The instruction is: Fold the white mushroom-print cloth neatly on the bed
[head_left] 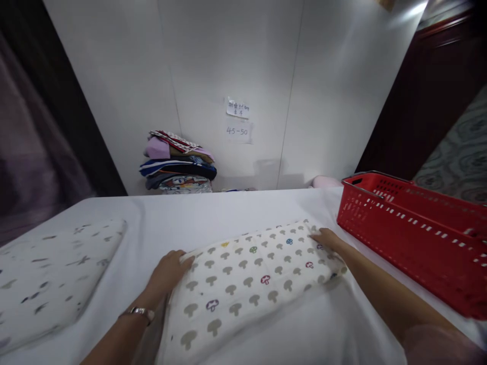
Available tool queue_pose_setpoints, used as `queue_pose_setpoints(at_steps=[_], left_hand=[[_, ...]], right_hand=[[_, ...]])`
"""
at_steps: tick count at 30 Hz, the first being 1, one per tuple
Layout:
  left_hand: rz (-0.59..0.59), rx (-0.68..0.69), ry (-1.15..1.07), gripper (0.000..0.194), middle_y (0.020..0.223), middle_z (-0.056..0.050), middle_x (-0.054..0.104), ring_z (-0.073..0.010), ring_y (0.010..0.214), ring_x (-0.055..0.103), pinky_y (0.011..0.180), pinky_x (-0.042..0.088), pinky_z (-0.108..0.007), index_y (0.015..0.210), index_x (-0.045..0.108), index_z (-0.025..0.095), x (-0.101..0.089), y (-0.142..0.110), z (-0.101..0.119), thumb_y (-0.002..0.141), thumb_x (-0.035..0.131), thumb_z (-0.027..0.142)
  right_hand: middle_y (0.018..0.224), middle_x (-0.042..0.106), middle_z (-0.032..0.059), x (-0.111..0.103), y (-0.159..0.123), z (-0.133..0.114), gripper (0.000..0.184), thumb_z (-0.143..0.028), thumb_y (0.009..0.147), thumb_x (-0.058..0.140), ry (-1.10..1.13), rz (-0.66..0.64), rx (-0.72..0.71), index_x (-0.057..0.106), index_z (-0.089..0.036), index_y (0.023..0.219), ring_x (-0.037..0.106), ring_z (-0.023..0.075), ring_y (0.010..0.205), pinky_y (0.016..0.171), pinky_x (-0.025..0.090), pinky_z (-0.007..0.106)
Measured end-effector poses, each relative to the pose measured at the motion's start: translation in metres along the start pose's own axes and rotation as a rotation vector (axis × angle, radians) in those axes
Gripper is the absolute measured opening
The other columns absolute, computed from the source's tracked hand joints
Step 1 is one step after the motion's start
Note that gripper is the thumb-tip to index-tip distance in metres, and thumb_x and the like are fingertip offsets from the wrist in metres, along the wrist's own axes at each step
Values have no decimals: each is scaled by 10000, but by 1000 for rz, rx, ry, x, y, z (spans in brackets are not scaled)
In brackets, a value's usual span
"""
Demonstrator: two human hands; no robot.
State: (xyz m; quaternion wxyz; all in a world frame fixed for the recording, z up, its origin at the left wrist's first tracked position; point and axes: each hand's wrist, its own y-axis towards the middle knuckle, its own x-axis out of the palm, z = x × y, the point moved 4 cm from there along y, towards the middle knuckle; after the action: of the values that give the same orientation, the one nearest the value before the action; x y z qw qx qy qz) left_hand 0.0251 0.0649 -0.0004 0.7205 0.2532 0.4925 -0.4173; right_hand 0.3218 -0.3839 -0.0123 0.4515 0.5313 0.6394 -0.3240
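Head view: mushroom-print cloth (255,281) lies at six o'clock on the desk (243,205) — left hand (168,271) pinching its ten-o'clock edge, right hand (328,239) its two-o'clock edge; even tension should keep it smooth.

You had dim light, with glare streaking the wall (236,61) near two o'clock and soft shadows low on it. The drape (36,137) at nine and folded cloth (57,284) at eight were blurred; wide-angle distortion stretched the red basket (411,233) past three; your mushroom-print cloth (256,271) at six was clearer.
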Motion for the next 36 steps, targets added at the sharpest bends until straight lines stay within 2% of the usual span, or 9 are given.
queue_pose_setpoints(at_steps=[3,6,11,15,18,21,25,31,36], left_hand=[[-17,19,-50,364,906,-106,615,-245,842,575,752,433,-340,824,591,154,-10,-2,5,720,420,457],[-16,-38,-170,341,836,-66,625,-223,773,583,669,434,-300,803,561,176,-26,-14,8,706,432,476],[67,-221,-289,386,764,-36,633,-227,733,596,598,425,-285,850,555,187,-50,-37,-10,717,440,531],[126,-368,-350,370,786,-67,655,-251,782,608,636,450,-312,825,570,162,-40,-41,-40,705,474,498],[128,-404,-351,335,852,-92,672,-265,831,612,694,462,-331,811,592,148,-28,-36,-54,682,510,447],[130,-386,-343,342,920,-94,675,-264,871,613,735,462,-328,865,611,150,-24,-33,-57,681,516,422],[111,-363,-373,358,941,-92,677,-260,885,615,751,463,-323,898,615,151,-24,-34,-56,690,508,422],[123,-308,-381,328,960,-87,675,-259,905,617,769,461,-311,878,614,156,-22,-33,-57,698,493,402],[121,-300,-358,303,923,-79,683,-255,898,617,750,460,-288,813,628,151,-24,-30,-55,678,499,389]], right_hand=[[909,676,144,-3,1,-2,431,-429,643,693,-4,-31,-2,644,-117,936,633,279,865,723,465,320],[931,671,129,-12,9,-12,415,-380,670,669,5,-44,-28,629,-111,983,628,259,851,712,463,305],[1009,649,113,-25,57,-66,407,-363,719,623,49,-30,-152,605,-114,1042,610,233,886,732,455,274],[1040,630,125,-5,97,-127,445,-379,750,598,56,20,-200,565,-124,1113,592,259,942,776,450,332],[1106,603,142,24,100,-159,495,-334,743,613,37,43,-234,514,-142,1189,550,289,1036,843,427,402],[1233,532,153,45,82,-167,454,-294,787,553,31,74,-306,499,-150,1213,471,302,1147,934,360,470],[1226,547,136,51,41,-144,389,-323,837,450,61,79,-417,547,-140,1166,484,266,1149,968,362,438],[1279,518,75,41,-36,-99,458,-206,764,427,134,139,-840,527,-211,1211,442,250,1200,994,355,458],[1318,476,93,45,-74,-128,595,-98,696,452,-2,53,-1066,466,-214,1279,383,250,1243,1003,318,476]])
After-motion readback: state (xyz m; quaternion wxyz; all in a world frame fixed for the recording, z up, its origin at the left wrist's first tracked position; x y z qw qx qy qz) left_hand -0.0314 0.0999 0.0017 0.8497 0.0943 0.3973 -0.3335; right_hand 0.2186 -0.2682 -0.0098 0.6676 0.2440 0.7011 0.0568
